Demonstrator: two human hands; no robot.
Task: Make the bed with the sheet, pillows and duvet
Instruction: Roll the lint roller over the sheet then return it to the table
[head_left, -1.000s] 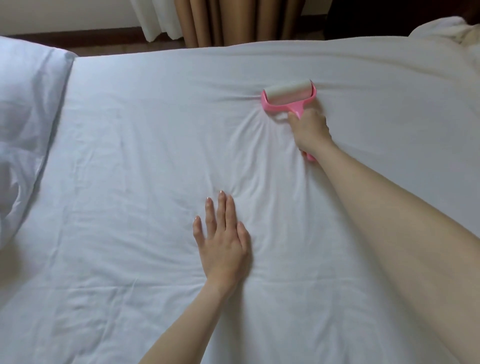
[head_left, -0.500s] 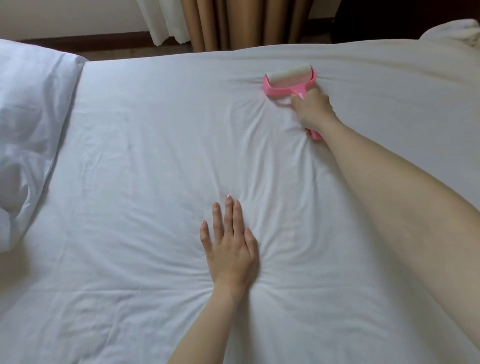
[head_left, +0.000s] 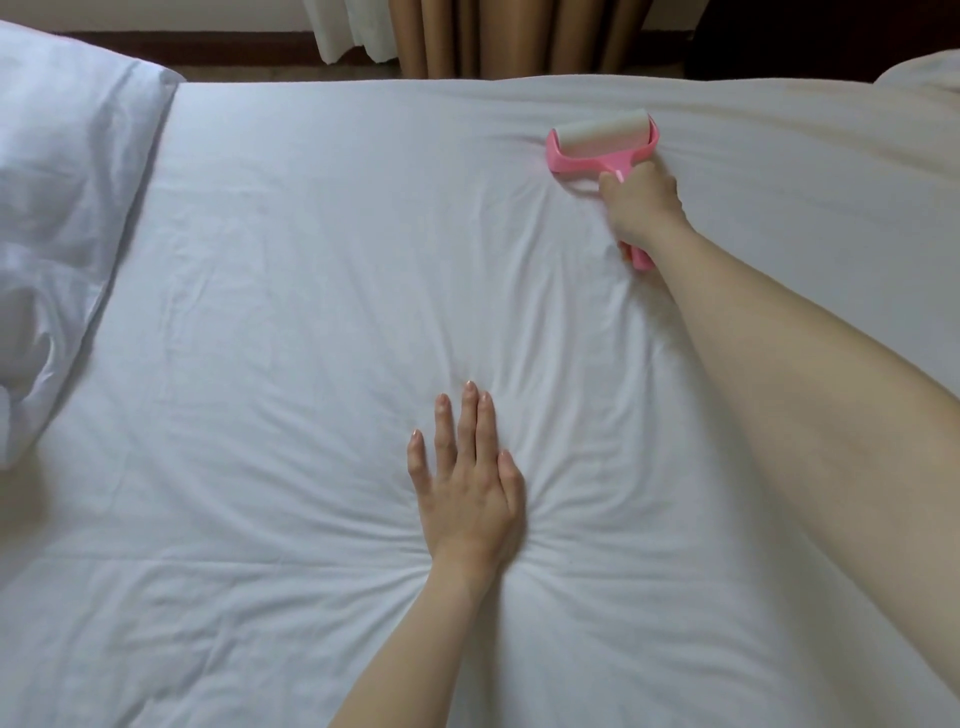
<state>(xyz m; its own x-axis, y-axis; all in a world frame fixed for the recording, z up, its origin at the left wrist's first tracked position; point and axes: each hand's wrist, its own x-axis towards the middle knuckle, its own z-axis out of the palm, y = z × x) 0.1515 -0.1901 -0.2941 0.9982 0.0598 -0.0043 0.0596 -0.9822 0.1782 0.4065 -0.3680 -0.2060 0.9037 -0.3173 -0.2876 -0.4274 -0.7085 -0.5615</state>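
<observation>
The pink lint roller (head_left: 605, 143) is gripped by its handle in the right hand (head_left: 641, 205), its white roll laid on the sheet (head_left: 311, 260) near the bed's far edge. The left hand (head_left: 467, 488) is pressed flat mid-bed, fingers straight and together, so creases are fanned out around it. A pillow (head_left: 62, 208) is propped at the left edge.

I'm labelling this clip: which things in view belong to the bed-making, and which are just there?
In use:
sheet, pressed flat by the left hand
pink lint roller, gripped by the right hand
pillow, at the bed's left edge

Just there:
curtains
white bedding, far right
</observation>
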